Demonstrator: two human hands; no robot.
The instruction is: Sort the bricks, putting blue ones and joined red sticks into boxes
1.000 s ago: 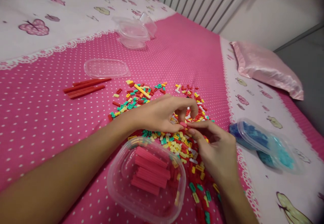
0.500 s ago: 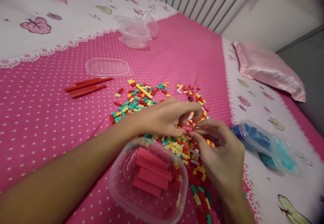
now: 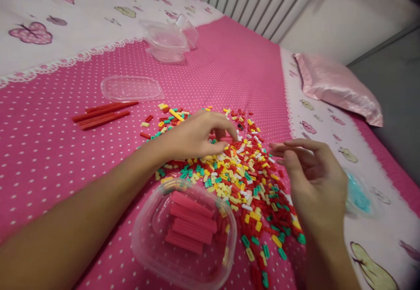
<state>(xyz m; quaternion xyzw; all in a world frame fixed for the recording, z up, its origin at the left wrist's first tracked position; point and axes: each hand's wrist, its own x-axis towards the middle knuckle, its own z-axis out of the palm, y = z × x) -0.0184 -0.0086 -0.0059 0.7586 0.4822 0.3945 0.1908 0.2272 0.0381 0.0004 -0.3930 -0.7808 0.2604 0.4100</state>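
Observation:
My left hand (image 3: 203,134) is over the pile, fingers curled round a short stick of pink building bricks (image 3: 227,140), partly hidden by the fingers. Off to the right, my right hand (image 3: 316,174) hovers with its fingers stretched out and the thumb apart; I see nothing in it. Beneath both hands spreads a loose pile of small building bricks (image 3: 243,167) in red, yellow, green, cream and white. Close to me stands a clear plastic container (image 3: 138,242) holding several pink brick sticks (image 3: 192,224).
Several red brick sticks (image 3: 105,116) lie at the left, near a clear lid (image 3: 131,89). Clear containers (image 3: 167,40) are stacked farther back. At the right, a container with turquoise pieces (image 3: 359,196) sits partly behind my right hand. A pink pillow (image 3: 341,89) lies by the wall.
My hands have moved apart: the left went left and up with the pink bricks, the right went right and let go of them. The whole view has shifted slightly.

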